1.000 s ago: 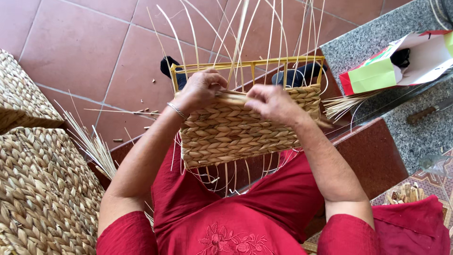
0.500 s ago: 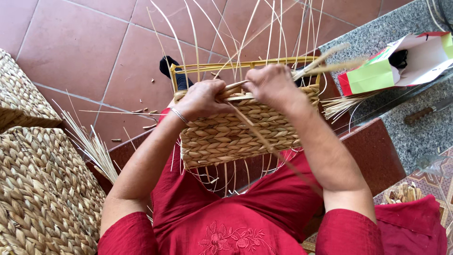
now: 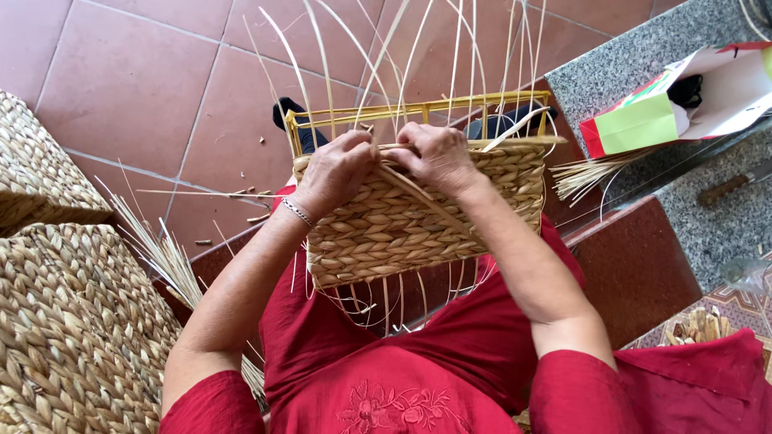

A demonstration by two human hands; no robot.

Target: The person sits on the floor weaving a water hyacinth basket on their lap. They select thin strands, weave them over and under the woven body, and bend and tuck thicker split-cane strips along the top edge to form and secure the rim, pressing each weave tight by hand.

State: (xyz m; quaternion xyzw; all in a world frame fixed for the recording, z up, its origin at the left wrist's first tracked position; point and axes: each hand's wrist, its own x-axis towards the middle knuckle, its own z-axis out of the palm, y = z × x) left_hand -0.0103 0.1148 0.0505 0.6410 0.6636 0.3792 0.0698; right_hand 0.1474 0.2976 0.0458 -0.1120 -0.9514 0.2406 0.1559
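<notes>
- Our left hand (image 3: 338, 170) pinches closed on the top edge of the half-woven basket (image 3: 402, 221), fingers curled over the rim.
- Our right hand (image 3: 438, 157) grips narrow on a flat straw strand (image 3: 430, 202) that runs slanting down across the woven wall (how far it goes under the forearm we cannot tell).
- The basket rests on our lap in red cloth, its woven side facing us, a yellow wire frame (image 3: 418, 111) rising above the weave.
- Thin pale stakes (image 3: 466, 48) fan upward from the frame.
- To our left stand finished woven baskets (image 3: 72, 321), with loose straw (image 3: 165, 257) beside them on the red tile floor (image 3: 137, 72).
- To our right, a paper bag (image 3: 683, 100) lies on a grey stone ledge (image 3: 611, 72).
</notes>
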